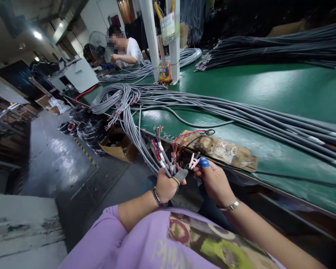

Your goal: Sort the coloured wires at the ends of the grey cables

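Observation:
My left hand [165, 184] is closed around a bunch of grey cables [162, 155] whose stripped ends fan out into thin coloured wires; its thumb wears a grey finger cot. My right hand [214, 180] is closed in a pinch on a small pink-and-white tool or clip [194, 161], its thumb capped with blue tape. Both hands meet just in front of the green bench edge, the tool tip beside the wire ends. The held cables trail up and left over the bench edge to a large grey bundle [123, 99].
A long green bench [282, 89] carries several grey cable bundles [268, 119] running right. A worn cardboard pad [224, 149] lies at its edge. A white post [151, 37] stands at the back; another person [126, 48] works beyond. Cardboard box [119, 145] and cable coils sit on the floor at left.

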The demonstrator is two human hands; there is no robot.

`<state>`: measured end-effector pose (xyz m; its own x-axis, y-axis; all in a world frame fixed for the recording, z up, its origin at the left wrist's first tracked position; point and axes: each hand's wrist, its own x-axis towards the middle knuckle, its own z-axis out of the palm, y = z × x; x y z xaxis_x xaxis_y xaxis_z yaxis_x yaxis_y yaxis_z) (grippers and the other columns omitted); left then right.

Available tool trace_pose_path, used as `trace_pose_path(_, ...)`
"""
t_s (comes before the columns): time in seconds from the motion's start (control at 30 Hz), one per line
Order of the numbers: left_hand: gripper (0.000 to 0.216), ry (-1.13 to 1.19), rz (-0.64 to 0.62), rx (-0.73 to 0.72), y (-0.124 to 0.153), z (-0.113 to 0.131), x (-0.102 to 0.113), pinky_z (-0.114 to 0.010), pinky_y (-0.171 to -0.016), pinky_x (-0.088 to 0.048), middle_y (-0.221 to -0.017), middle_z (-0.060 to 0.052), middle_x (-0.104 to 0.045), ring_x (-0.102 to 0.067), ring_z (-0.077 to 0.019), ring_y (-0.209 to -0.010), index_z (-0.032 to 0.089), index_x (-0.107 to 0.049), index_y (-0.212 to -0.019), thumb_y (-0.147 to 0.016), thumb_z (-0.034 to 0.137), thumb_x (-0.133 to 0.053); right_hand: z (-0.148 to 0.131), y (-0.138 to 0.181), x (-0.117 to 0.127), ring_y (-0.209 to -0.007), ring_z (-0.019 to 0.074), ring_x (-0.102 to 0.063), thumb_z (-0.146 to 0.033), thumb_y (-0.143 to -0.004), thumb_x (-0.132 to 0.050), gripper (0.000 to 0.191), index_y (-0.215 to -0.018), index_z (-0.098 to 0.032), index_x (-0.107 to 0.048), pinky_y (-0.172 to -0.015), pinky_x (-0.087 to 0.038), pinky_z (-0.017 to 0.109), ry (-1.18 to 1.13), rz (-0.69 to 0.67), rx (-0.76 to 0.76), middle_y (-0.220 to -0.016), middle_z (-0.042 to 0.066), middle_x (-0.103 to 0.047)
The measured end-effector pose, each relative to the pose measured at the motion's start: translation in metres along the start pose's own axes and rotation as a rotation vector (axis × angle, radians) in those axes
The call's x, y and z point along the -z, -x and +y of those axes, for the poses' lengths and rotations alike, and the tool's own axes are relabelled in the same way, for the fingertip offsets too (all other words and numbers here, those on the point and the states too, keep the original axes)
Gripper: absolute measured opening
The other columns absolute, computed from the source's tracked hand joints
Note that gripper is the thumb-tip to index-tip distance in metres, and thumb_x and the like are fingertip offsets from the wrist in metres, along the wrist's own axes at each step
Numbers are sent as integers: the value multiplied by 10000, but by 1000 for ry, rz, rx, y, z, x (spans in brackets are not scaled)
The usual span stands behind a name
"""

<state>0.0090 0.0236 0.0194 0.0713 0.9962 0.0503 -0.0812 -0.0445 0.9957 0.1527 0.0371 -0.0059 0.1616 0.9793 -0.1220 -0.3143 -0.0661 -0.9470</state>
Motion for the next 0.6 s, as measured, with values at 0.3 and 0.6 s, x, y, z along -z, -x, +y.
trace_pose_path(0.3, 350, -38, 27, 56, -2, -3, -7, -213, -501, -402, -484, 13, -547, -498, -82, -454, 152, -553, -562, -721, 423, -707, -2, -9, -7, -625, 137, -586, -541, -646, -770, 382, -819, -208, -700, -630, -511, 269, -468, -175, -309, -717, 8, -671)
trace_pose_path(0.6, 335, -55, 61, 110, -1, -7, -8, -214, -486, -393, -493, 24, -555, -496, -85, -450, 162, -540, -623, -672, 427, -740, 5, -11, -9, -669, 176, -624, -523, -679, -755, 347, -812, -209, -685, -632, -525, 300, -481, -114, -270, -717, 24, -687)
